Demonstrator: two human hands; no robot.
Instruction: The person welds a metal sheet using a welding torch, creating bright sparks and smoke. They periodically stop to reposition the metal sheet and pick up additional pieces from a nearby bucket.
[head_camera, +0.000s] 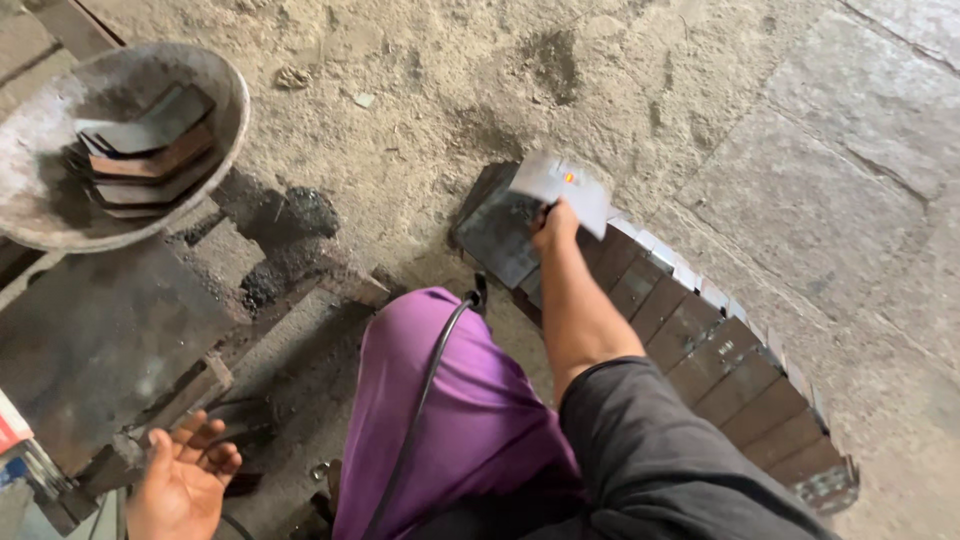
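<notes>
- The right hand (555, 226) reaches forward and down, its fingers closed on the near edge of a flat grey metal plate (562, 188), which it holds tilted up over the dusty floor (640, 90).
- The plate has a small orange mark on its upper face and hangs just above the far end of a row of plates (700, 340).
- That row lies on the floor to the right, the dark rusty pieces leaning on one another like fallen dominoes, running from the held plate back toward the lower right corner.
- The left hand (185, 480) is low at the left edge, palm up, fingers spread wide and holding nothing.
- Just beside that hand sit dark blocks and wooden battens (190, 390).
- A shallow round metal pan (225, 95) at the upper left carries a small pile of similar flat plates (140, 150).
- A black cable (420, 410) runs over the purple-clad leg (470, 400).
</notes>
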